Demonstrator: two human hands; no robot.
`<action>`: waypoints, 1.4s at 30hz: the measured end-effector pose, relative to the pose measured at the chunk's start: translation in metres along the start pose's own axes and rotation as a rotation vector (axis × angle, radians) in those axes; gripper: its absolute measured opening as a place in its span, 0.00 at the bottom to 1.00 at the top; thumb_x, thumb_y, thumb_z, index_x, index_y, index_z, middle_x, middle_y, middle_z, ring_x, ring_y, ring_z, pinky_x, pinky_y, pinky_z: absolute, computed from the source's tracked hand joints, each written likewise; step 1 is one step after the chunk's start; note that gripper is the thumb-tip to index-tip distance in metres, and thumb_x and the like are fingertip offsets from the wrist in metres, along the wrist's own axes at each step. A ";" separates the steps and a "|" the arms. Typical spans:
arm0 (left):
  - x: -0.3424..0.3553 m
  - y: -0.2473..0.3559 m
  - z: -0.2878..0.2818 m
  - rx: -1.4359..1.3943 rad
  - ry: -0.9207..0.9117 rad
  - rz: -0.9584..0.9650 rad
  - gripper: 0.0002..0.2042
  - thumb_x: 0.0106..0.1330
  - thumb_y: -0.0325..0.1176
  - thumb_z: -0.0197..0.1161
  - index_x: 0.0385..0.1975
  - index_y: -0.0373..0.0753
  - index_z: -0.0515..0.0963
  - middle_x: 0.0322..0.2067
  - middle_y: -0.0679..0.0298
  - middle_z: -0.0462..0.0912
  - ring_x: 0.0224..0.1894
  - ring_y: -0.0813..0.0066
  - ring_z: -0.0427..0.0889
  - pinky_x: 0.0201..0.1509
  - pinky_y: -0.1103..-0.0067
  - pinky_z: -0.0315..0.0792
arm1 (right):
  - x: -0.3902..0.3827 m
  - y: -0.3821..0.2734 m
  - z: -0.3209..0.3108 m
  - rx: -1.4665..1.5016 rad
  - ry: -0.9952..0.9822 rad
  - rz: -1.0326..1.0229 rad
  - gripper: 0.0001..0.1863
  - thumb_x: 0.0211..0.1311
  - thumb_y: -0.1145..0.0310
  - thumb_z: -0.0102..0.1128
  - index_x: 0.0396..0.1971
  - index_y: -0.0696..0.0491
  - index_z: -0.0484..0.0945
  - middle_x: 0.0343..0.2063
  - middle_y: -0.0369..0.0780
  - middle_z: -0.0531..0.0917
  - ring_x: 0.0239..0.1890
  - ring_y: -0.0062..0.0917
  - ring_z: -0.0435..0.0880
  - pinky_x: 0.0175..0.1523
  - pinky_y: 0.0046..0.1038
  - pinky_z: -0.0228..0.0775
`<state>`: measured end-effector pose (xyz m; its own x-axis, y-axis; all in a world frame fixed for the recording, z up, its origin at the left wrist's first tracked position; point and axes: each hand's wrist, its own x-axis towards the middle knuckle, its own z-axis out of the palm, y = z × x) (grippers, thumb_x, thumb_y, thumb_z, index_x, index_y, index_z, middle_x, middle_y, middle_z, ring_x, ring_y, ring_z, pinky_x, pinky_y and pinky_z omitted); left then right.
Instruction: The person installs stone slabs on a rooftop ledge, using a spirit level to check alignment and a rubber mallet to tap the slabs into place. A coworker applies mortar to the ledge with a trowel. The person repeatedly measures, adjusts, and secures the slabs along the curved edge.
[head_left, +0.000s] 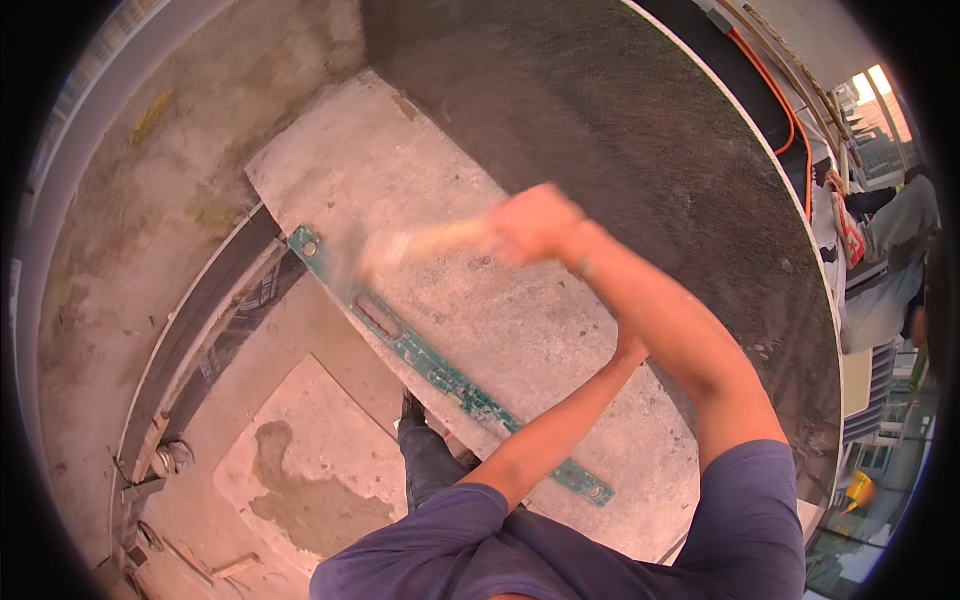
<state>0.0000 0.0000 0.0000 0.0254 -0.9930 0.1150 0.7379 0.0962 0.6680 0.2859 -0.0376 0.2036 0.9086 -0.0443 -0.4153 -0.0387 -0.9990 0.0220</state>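
My right hand (535, 225) is raised over a pale concrete slab (420, 170) and is closed on the light wooden handle of a hammer (440, 240). The hammer head is motion-blurred near the slab's left edge. A long green spirit level (440, 372) lies along the slab's near edge. My left arm reaches up from the lower left. My left hand (630, 345) is mostly hidden behind my right forearm, close to the slab's surface.
A dark rough panel (640, 120) rises behind the slab, with an orange cable (792, 110) along its far rim. A dark metal track (200, 320) runs at the left. A grey mortar patch (300, 495) lies on the floor by my leg (425, 450). Another person (900, 225) stands far right.
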 end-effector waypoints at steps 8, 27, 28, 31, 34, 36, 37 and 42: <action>-0.002 0.107 0.029 0.585 0.578 -0.392 0.79 0.54 0.68 0.82 0.80 0.24 0.24 0.82 0.29 0.39 0.87 0.51 0.39 0.87 0.60 0.45 | 0.070 -0.131 -0.013 0.348 0.232 -0.021 0.24 0.81 0.44 0.55 0.43 0.53 0.76 0.24 0.41 0.83 0.23 0.33 0.85 0.25 0.40 0.78; -0.006 0.086 0.037 0.332 0.620 -0.053 0.76 0.59 0.62 0.81 0.80 0.23 0.23 0.80 0.24 0.19 0.86 0.37 0.21 0.89 0.59 0.35 | -0.052 -0.170 0.057 0.270 0.316 -0.271 0.25 0.74 0.42 0.61 0.41 0.53 0.76 0.24 0.43 0.83 0.23 0.41 0.86 0.25 0.44 0.78; -0.006 0.076 0.050 0.316 0.639 -0.042 0.76 0.60 0.64 0.80 0.81 0.26 0.22 0.80 0.24 0.19 0.86 0.35 0.22 0.89 0.59 0.36 | -0.071 -0.181 0.067 0.259 0.325 -0.345 0.25 0.74 0.42 0.62 0.41 0.52 0.75 0.24 0.43 0.82 0.24 0.41 0.86 0.27 0.44 0.78; -0.037 0.016 0.132 0.488 0.447 -0.049 0.70 0.65 0.62 0.77 0.83 0.30 0.25 0.80 0.24 0.20 0.86 0.37 0.25 0.88 0.61 0.41 | -0.113 -0.167 0.077 0.289 0.288 -0.509 0.22 0.72 0.45 0.64 0.41 0.50 0.75 0.25 0.44 0.83 0.27 0.42 0.88 0.31 0.43 0.80; -0.036 -0.025 0.158 0.215 0.200 -0.155 0.75 0.58 0.59 0.83 0.83 0.32 0.22 0.81 0.24 0.26 0.87 0.37 0.32 0.87 0.58 0.46 | -0.175 -0.087 0.078 0.202 0.052 -0.313 0.18 0.73 0.46 0.63 0.46 0.44 0.78 0.26 0.43 0.83 0.29 0.36 0.87 0.36 0.42 0.82; -0.038 -0.038 0.163 0.017 0.114 -0.168 0.79 0.54 0.57 0.87 0.82 0.31 0.19 0.81 0.24 0.26 0.86 0.36 0.32 0.87 0.57 0.45 | -0.214 -0.049 0.084 0.269 -0.149 0.371 0.20 0.76 0.48 0.58 0.49 0.49 0.81 0.28 0.45 0.87 0.28 0.37 0.87 0.34 0.45 0.82; -0.038 -0.039 0.164 0.134 0.176 -0.125 0.80 0.53 0.57 0.88 0.81 0.30 0.19 0.81 0.24 0.26 0.86 0.36 0.31 0.87 0.57 0.45 | -0.218 -0.046 0.092 0.269 -0.220 0.822 0.22 0.77 0.47 0.56 0.48 0.52 0.81 0.28 0.46 0.87 0.27 0.37 0.88 0.34 0.46 0.82; -0.035 -0.018 0.174 0.564 0.532 -0.037 0.83 0.50 0.61 0.88 0.80 0.30 0.17 0.79 0.20 0.22 0.85 0.31 0.26 0.87 0.54 0.43 | -0.194 -0.131 0.147 0.379 0.170 0.191 0.27 0.78 0.45 0.55 0.43 0.58 0.80 0.25 0.43 0.87 0.25 0.40 0.90 0.29 0.43 0.82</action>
<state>-0.1315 0.0451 0.1112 0.4333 -0.8815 -0.1874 0.2929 -0.0589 0.9543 0.0539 0.1015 0.1480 0.9245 -0.2580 -0.2807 -0.3327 -0.9054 -0.2637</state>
